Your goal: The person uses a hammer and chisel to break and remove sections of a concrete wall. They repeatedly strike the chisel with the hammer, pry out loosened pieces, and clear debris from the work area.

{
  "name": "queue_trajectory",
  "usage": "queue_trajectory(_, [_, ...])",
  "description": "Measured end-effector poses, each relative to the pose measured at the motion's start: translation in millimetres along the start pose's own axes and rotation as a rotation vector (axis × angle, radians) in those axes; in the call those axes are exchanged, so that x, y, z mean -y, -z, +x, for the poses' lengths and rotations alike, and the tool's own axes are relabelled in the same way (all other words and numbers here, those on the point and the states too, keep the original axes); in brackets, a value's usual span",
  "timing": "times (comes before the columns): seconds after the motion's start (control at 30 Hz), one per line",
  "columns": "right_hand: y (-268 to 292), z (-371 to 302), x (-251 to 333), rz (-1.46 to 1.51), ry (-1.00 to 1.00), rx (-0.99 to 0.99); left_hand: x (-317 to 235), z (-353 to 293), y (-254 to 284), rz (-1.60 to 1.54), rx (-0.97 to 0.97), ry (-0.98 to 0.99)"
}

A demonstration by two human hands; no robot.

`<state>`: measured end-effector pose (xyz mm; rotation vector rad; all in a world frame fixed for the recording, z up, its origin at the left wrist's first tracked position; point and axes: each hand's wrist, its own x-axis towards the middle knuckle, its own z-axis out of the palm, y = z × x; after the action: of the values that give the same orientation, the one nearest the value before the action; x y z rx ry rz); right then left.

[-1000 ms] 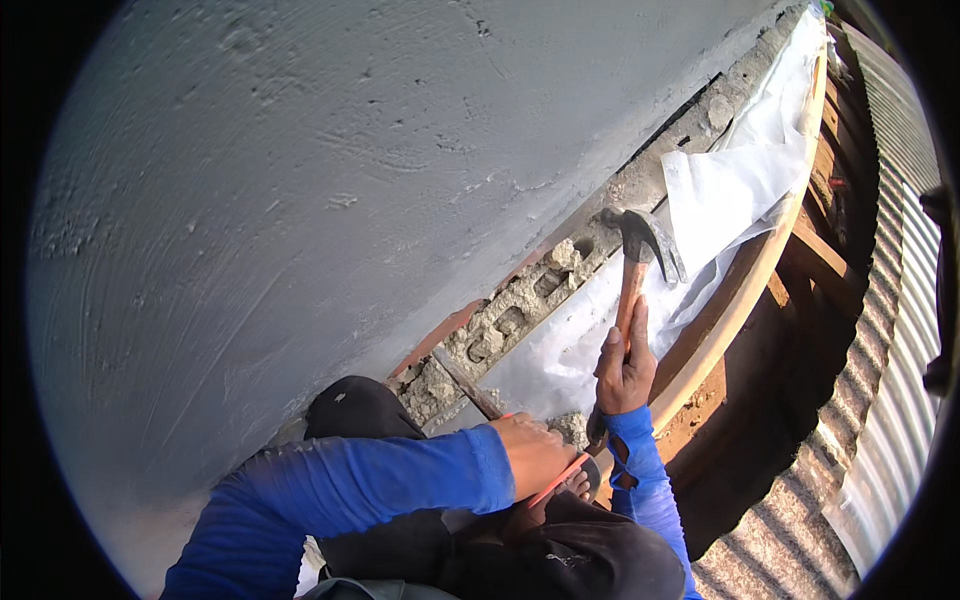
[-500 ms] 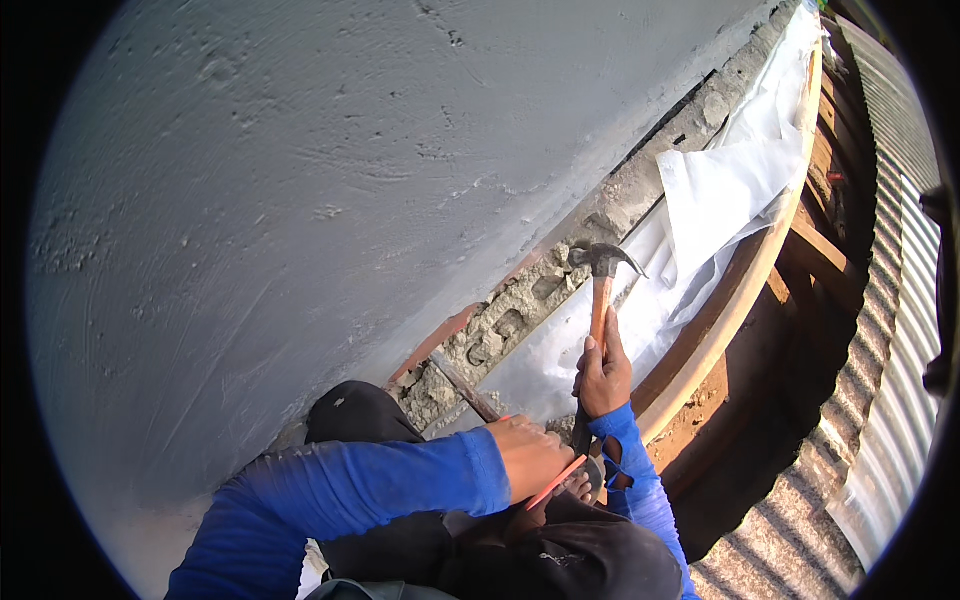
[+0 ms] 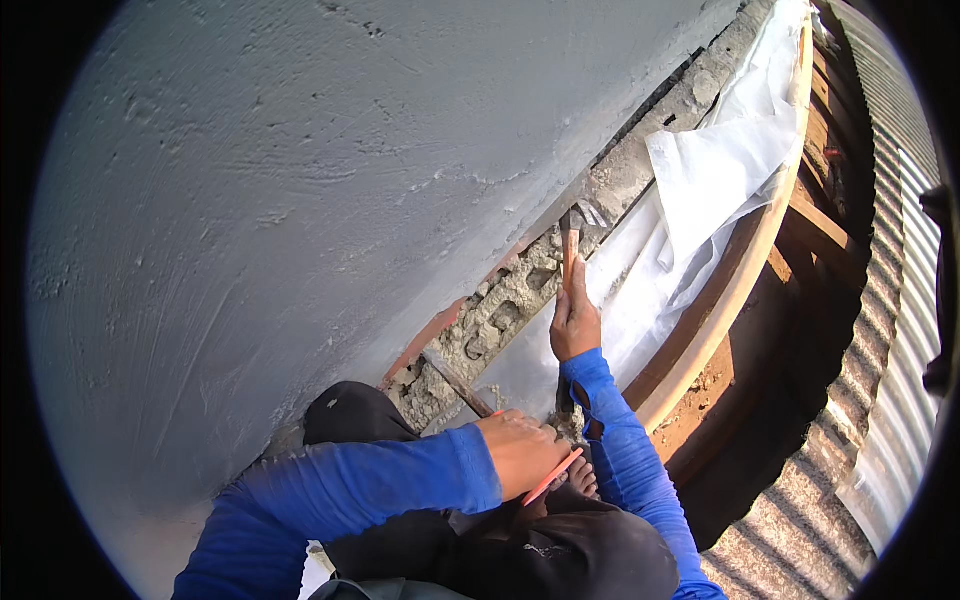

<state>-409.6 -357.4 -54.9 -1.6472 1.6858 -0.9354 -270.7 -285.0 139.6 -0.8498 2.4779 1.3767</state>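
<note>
My left hand [image 3: 525,455] is closed around a chisel [image 3: 457,382]. The chisel's grey steel end reaches toward the rough, broken concrete strip [image 3: 495,318] along the foot of the wall, and orange parts show on both sides of my fist. Farther ahead, my right hand [image 3: 577,328] grips the wooden handle of a claw hammer [image 3: 571,250]. The hammer's dark head is over the concrete strip beside the wall; whether it touches cannot be told. Both sleeves are blue.
The grey plastered wall [image 3: 250,200] fills the left side. White sheeting [image 3: 715,185] lies along the ledge, bordered by a curved wooden board [image 3: 735,325]. Beyond it are a dark gap with timbers [image 3: 815,225] and corrugated roofing [image 3: 880,400]. My dark-trousered knees [image 3: 590,550] are close below.
My right hand and the hammer have moved left and forward, bringing the hammer head nearer the wall and turning it. My left hand and the chisel have barely shifted.
</note>
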Motion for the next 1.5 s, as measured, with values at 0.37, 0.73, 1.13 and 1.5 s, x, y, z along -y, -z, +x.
queue_trajectory(0.37, [28, -42, 17, 0.54, -0.525, 0.257, 4, 0, -2, 0.014, -0.073, 0.003])
queue_trajectory(0.73, [54, 36, 24, 0.538, -0.469, -0.037, 1, -3, 2, 0.044, -0.039, 0.013])
queue_trajectory(1.13, [109, 81, 4, 0.575, -0.369, -0.21, -4, 0, 7, 0.034, 0.022, 0.052])
queue_trajectory(1.5, [104, 19, -40, 0.956, -0.583, -0.231, 1, -1, 9, -0.012, -0.035, -0.026])
